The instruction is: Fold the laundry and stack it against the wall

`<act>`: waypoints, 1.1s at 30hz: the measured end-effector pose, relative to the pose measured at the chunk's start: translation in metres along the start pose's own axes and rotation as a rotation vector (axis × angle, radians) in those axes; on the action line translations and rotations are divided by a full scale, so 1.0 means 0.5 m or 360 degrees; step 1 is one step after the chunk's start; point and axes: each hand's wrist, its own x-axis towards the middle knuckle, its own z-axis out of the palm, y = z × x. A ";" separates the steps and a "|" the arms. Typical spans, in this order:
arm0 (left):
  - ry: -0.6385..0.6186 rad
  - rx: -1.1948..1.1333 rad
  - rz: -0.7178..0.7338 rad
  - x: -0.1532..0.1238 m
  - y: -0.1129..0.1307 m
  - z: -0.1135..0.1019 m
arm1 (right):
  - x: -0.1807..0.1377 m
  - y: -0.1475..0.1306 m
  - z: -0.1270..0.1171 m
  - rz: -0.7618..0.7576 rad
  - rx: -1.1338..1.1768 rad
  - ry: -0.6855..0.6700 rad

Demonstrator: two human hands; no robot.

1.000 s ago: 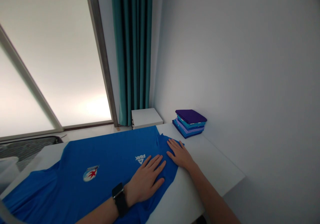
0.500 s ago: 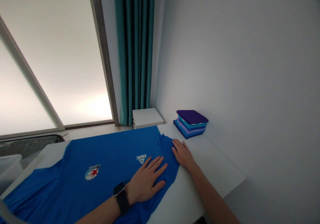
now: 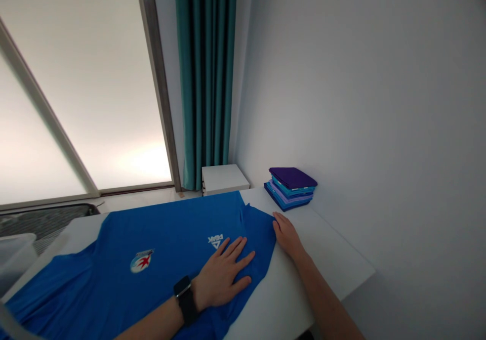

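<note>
A blue shirt (image 3: 178,228) lay spread out on a white desk (image 3: 334,254), logo side up. Clock directions run from the wearer's left hand (image 3: 224,274), with 12 o'clock straight ahead. That hand lay flat on the shirt, palm down and fingers spread, gripping nothing; a black smartwatch (image 3: 185,299) circled its wrist at 8 o'clock. The right hand (image 3: 287,235), at 2 o'clock, was also open, its fingers loosely together and its thumb at the outer edge of the shirt's sleeve.

Just past the left fingertips, toward 12 o'clock, sat a white "PEAK" logo (image 3: 215,241), upside down to the wearer. A round crest (image 3: 140,262) with a red figure showed at 9 o'clock. The far edge of the shirt was nearly straight, while the opposite sleeve trailed off in creases toward 8 o'clock.

Between 1 and 2 o'clock, beyond the right hand, stood a neat stack of folded cloth (image 3: 291,188), dark purple on top, with blues and lilac below. At 12 o'clock, past the desk, were a low white cabinet (image 3: 225,177) and a long teal curtain (image 3: 207,77). A translucent bin (image 3: 17,254) was partly visible at 9 o'clock.
</note>
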 end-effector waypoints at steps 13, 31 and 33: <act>-0.0058 -0.0072 0.0016 0.002 0.002 -0.014 | -0.106 -0.094 -0.032 -0.0639 0.0142 -0.0137; 0.0132 0.0171 -0.0183 0.002 -0.019 0.017 | -0.240 -0.117 -0.114 -0.0940 0.0130 -0.0645; 0.0159 0.0184 -0.0203 0.001 -0.027 0.020 | -0.242 -0.116 -0.109 -0.0905 0.0157 -0.0615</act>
